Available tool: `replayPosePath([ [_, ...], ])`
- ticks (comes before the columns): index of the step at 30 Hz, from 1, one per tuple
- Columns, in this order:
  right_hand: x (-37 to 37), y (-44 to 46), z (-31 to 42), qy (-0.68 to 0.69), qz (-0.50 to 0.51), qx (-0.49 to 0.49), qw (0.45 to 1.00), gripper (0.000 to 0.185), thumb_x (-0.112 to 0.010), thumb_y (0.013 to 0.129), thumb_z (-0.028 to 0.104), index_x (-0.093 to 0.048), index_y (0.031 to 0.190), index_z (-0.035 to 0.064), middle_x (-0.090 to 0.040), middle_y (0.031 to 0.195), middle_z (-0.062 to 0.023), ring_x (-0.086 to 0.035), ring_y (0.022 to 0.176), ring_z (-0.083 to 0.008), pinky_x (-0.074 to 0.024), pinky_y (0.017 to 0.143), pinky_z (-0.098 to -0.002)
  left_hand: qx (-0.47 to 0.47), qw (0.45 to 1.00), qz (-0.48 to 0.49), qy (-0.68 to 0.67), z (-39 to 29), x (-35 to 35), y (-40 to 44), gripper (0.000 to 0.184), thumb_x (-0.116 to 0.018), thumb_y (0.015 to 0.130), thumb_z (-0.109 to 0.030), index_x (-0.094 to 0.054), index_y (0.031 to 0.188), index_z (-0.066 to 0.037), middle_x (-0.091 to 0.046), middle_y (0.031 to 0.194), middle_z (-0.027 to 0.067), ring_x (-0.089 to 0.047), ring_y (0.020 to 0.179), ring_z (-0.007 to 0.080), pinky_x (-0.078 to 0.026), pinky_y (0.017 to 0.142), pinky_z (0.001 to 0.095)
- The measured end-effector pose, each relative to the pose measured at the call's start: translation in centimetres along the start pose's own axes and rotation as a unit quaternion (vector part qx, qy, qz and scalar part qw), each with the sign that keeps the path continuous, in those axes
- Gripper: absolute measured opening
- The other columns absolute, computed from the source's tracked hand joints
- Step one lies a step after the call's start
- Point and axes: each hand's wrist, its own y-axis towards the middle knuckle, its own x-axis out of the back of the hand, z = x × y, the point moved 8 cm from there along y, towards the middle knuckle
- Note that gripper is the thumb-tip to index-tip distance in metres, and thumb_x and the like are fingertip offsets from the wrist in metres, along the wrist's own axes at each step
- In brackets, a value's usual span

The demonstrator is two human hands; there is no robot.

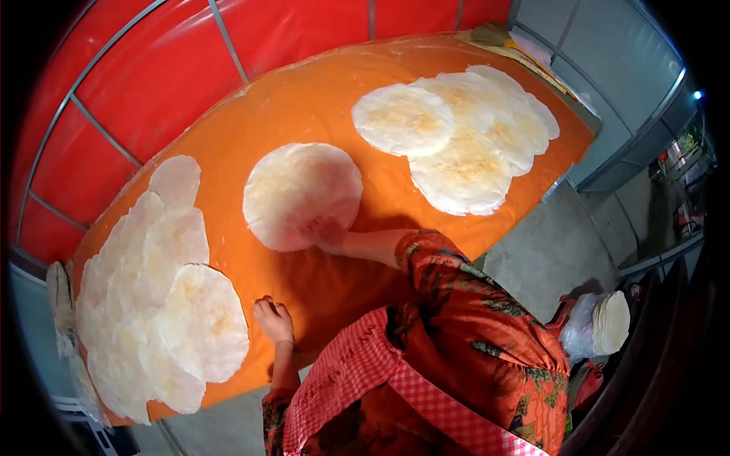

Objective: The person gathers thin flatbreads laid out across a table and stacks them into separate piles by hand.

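A thin round flatbread [296, 182] lies on the orange cloth in the middle of the table, pale with a faintly browned centre. At its lower right edge is my right hand [328, 234], touching or just over the bread. Motion smears its fingers, so whether they pinch the edge is unclear. Lower down, my left hand [274, 320] rests on the cloth near the table's front edge, fingers curled in and nothing visible in them. Just left of it lies a flatbread [205, 323] on top of an overlapping spread of pale flatbreads [122, 304].
Several browned flatbreads [464, 171] overlap at the table's far right. The orange cloth [296, 99] covers the table, with a red wall [167, 68] behind it. At right, a stack of flatbreads [610, 324] stands partly in clear plastic. Folded cloth [487, 34] lies at the far corner.
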Motion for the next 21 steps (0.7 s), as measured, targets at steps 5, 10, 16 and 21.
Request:
replayPosePath([
  [5,2.9,4.2,-8.9,0.323,-0.279,-0.31,0.849,0.025,-0.045,0.093,0.021,-0.058,0.108,0.0071,-0.06,0.099,-0.0101,-0.057,0.092,-0.0217,-0.046,0.079,-0.0314,-0.003,1.0,-0.009,-0.008,-0.3,0.3,-0.1,0.017,-0.055,0.076,-0.005,-0.053,0.092,-0.001,-0.054,0.095,0.0181,-0.05,0.092,0.0388,-0.042,0.081,0.0464],
  [10,20.2,4.5,-15.9,0.452,-0.221,-0.238,0.831,0.021,-0.052,0.089,0.015,-0.061,0.099,-0.0024,-0.064,0.09,-0.0086,-0.06,0.084,-0.0181,-0.0473,0.067,-0.0328,0.009,1.0,0.003,0.012,0.0,-0.1,-0.2,0.017,-0.055,0.076,-0.006,-0.053,0.093,-0.001,-0.053,0.096,0.0183,-0.05,0.093,0.0387,-0.042,0.081,0.0469],
  [16,27.0,-13.3,-18.0,0.584,-0.381,-0.428,0.576,0.029,-0.054,0.092,0.006,-0.052,0.119,-0.0055,-0.063,0.108,-0.0138,-0.062,0.093,-0.0225,-0.0536,0.073,-0.0354,0.0,1.0,0.013,0.008,0.1,-0.3,-0.2,0.019,-0.053,0.078,-0.01,-0.052,0.094,0.0,-0.053,0.097,0.0187,-0.05,0.094,0.0392,-0.041,0.082,0.0475],
  [21,14.7,-31.9,-17.6,0.529,-0.269,-0.647,0.479,0.03,-0.055,0.093,0.013,-0.051,0.119,-0.0018,-0.064,0.106,-0.0124,-0.065,0.088,-0.0239,-0.0584,0.065,-0.0381,0.003,1.0,0.021,0.011,-0.3,-0.6,0.1,0.019,-0.052,0.079,-0.011,-0.051,0.094,0.0,-0.052,0.096,0.0191,-0.049,0.093,0.0399,-0.04,0.081,0.0481],
])
